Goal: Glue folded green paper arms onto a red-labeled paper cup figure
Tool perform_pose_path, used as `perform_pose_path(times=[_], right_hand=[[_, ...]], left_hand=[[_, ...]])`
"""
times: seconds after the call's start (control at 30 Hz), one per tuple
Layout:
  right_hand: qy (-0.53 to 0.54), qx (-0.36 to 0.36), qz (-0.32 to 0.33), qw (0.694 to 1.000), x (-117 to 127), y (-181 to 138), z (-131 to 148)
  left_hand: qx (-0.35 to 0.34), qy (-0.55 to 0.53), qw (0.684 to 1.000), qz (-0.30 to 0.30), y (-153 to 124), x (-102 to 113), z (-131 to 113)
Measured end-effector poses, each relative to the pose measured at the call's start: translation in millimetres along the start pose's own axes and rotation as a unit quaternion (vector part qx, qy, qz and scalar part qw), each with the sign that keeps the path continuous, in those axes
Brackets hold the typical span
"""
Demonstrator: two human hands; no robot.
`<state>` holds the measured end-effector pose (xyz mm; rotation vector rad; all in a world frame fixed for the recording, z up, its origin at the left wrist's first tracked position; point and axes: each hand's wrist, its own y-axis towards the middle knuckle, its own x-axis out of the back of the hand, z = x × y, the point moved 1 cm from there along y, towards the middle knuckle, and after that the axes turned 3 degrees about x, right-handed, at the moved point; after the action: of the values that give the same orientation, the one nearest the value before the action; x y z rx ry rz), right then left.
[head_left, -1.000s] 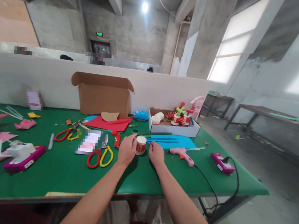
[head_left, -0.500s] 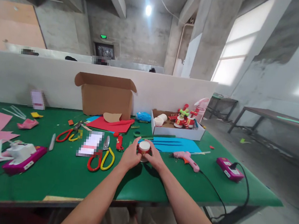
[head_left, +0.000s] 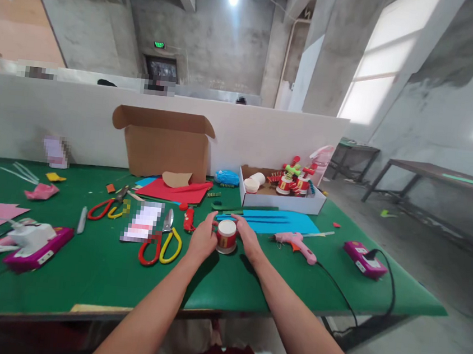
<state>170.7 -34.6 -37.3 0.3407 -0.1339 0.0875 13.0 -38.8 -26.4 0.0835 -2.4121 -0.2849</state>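
Note:
A small paper cup (head_left: 226,236) with a white top, a red wrap and a gold label stands upright on a pale round base near the table's front middle. To its left is my left hand (head_left: 204,235), fingers reaching forward and thumb beside the cup. My right hand (head_left: 247,239) curves along the other side, its fingertips near the cup's far upper edge. Both hands look loosely spread around the cup; whether they touch it I cannot tell. Left of my left hand lie red-and-yellow-handled scissors (head_left: 160,245) and a small red piece (head_left: 188,219).
A pink glue gun (head_left: 297,245) lies at right, its cord trailing over the table edge past a purple power strip (head_left: 363,260). Blue sheets (head_left: 294,223) lie ahead. Behind them, a white box (head_left: 282,204) holds cups and red-green figures. Another purple strip (head_left: 38,249) sits at left.
My thumbs have come off the front of the cup, and my hands have moved slightly apart. The cup's gold label and base now show. The pink sheet at far left has shifted leftward.

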Motion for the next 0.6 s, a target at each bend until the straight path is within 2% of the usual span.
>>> perform_pose_path(times=[0.17, 0.3, 0.47, 0.6], right_hand=[[0.043, -0.058, -0.074, 0.995, -3.4, 6.8, -10.8], [0.059, -0.062, -0.119, 0.989, -5.9, 9.5, -8.4], [0.054, -0.056, -0.123, 0.989, -5.7, 7.2, -3.1], [0.062, -0.069, -0.122, 0.988, -4.6, 5.4, -2.2]], left_hand=[[-0.037, 0.017, 0.999, -0.031, -2.1, 1.5, 5.2], [-0.070, 0.037, 0.995, -0.052, -4.4, 1.4, 5.6], [-0.093, 0.032, 0.992, -0.077, -5.9, 1.4, 2.1], [-0.084, 0.021, 0.991, -0.099, -4.5, 3.3, 1.3]])
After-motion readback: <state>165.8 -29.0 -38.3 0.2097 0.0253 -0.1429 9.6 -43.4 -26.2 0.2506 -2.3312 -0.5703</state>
